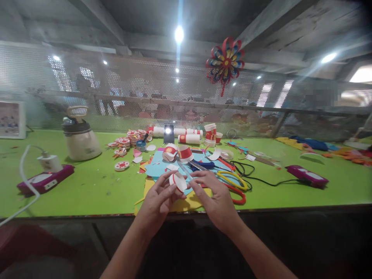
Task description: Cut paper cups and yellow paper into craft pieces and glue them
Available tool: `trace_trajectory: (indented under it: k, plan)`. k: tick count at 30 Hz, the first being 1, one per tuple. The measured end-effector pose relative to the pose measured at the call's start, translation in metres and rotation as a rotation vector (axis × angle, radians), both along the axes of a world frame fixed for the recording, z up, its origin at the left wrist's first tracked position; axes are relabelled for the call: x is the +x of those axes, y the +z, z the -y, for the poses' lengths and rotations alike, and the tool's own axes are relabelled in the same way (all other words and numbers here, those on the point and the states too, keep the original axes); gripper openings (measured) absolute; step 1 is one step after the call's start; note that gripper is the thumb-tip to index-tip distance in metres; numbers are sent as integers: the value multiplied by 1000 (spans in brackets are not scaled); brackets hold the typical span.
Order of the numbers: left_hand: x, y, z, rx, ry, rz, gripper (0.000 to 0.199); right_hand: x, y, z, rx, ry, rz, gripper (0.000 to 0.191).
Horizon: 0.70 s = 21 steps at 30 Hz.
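Observation:
My left hand (159, 199) is closed on a cut paper cup (178, 183), white with a red edge, its opening tilted up and to the right. Just right of the cup, my right hand (214, 195) has its fingers apart and bent toward it; whether a fingertip touches the rim I cannot tell. Beyond the hands, two red-and-white paper cup pieces (185, 153) lie on light blue paper (154, 167). Scissors with blue handles (205, 165) lie behind my right hand, and yellow-handled scissors (232, 179) and red-handled ones (240, 197) are to its right.
Stacked paper cups (189, 138) and a phone (169, 133) stand at the back. Red-and-white discs (122, 166) and a blue jar (141, 145) are left of centre. A kettle (83, 141) and purple power strips (308, 176) with cables are on the green table (95, 193).

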<state>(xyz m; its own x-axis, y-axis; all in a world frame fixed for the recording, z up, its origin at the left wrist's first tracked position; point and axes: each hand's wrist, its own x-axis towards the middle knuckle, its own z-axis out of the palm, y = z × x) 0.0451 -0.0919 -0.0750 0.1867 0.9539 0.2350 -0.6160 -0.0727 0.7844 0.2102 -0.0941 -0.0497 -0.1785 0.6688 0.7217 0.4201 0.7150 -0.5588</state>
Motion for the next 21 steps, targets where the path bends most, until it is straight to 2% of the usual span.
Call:
trace_trajectory:
  k: [3, 6, 10, 13, 21]
  plan:
    - [-4, 4, 0, -81, -49, 85, 40, 11, -3, -5, -1, -42, 5, 13]
    - [-6, 9, -1, -169, -36, 146, 41, 25, -7, -11, -21, -60, 44, 15]
    - [-9, 18, -8, -268, -4, 197, 27, 45, -12, -17, -54, -106, 100, 16]
    - [-14, 28, -19, -226, -1, 210, 18, 59, -13, -21, -81, -148, 146, 17]
    - [-22, 58, -72, -70, -107, 86, 20, 78, -12, -41, -28, -193, 294, 21]
